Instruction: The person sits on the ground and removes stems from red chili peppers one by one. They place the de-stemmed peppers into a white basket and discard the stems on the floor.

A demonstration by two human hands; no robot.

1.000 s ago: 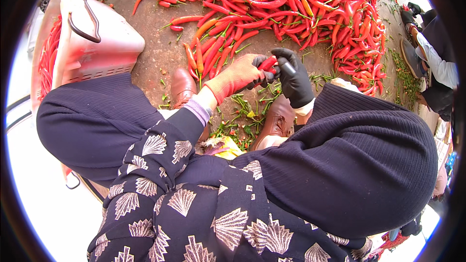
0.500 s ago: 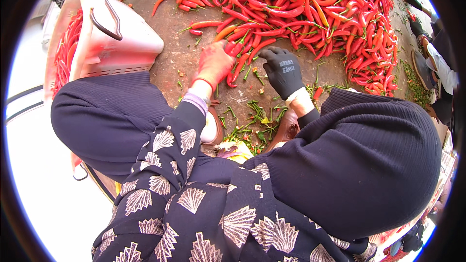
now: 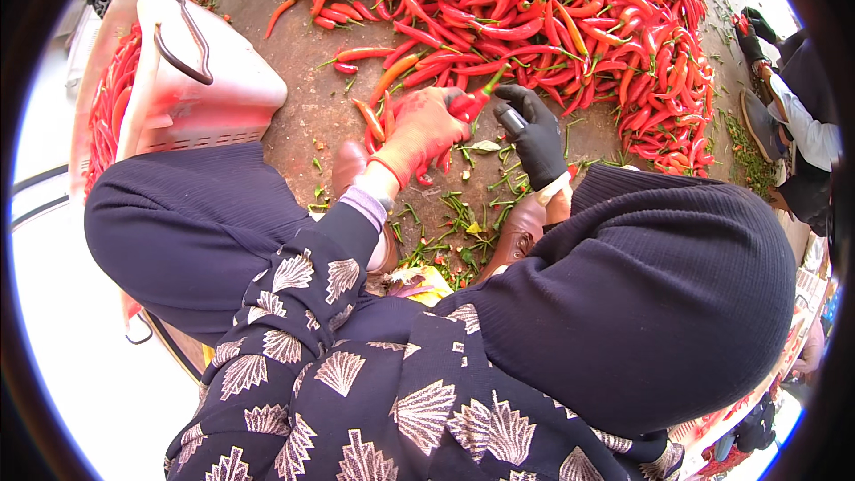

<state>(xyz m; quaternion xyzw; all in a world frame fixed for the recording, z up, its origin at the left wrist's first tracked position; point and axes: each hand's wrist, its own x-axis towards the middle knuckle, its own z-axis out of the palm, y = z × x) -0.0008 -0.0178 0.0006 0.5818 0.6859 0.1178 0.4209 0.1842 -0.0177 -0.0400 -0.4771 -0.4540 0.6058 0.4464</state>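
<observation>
My left hand (image 3: pixel 422 125), in an orange-red glove, is closed around several red chili peppers (image 3: pixel 467 106). One pepper's green stem (image 3: pixel 495 80) sticks out toward my other hand. My right hand (image 3: pixel 538 136) wears a black glove with a silvery band (image 3: pixel 511 120) on one finger. Its thumb and forefinger stand apart close to that stem, with nothing visible between them. Beyond both hands spreads a large heap of red chili peppers (image 3: pixel 525 22). On the ground below the hands lie loose green stems (image 3: pixel 459 218).
A whitish plastic crate (image 3: pixel 223 80) with a dark handle stands tilted at the left, holding red peppers. My brown shoes (image 3: pixel 517 236) flank the stem litter. At the far right another person's gloved hand (image 3: pixel 748 40) holds something red near a dark shoe (image 3: pixel 760 125).
My left hand has moved right and lifted a bunch of peppers off the heap's edge. My right hand has turned, bringing its thumb and forefinger near the stem.
</observation>
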